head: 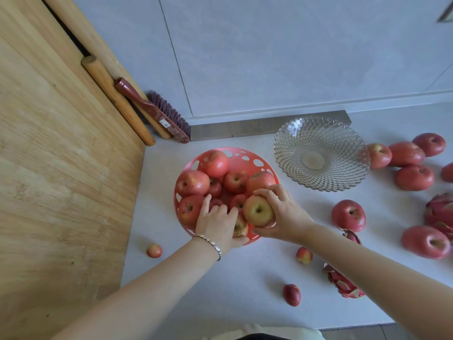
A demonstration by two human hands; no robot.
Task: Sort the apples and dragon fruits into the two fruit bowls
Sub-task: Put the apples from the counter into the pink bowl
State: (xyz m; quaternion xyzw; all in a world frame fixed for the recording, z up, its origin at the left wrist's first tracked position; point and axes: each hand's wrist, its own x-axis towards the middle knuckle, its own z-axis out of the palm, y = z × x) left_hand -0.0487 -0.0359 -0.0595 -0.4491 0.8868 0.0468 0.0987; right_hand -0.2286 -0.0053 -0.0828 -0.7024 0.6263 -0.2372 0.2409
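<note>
Already the red bowl [236,162] is nearly filled with apples [192,182], a yellowish apple [257,211] is gripped at its rim by the right hand [284,214], the left hand [217,225] is spread on them, yet the glass bowl [343,177] is seen empty, dragon fruits [343,283] unsorted.

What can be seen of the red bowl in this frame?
The red bowl looks like coral plastic, round, with oval holes cut through its wall. It stands upright on the pale counter, left of the glass bowl and apart from it. It is nearly full of apples. The left hand rests on apples at its near edge; the right hand holds a yellow-red apple over the near rim.
</note>
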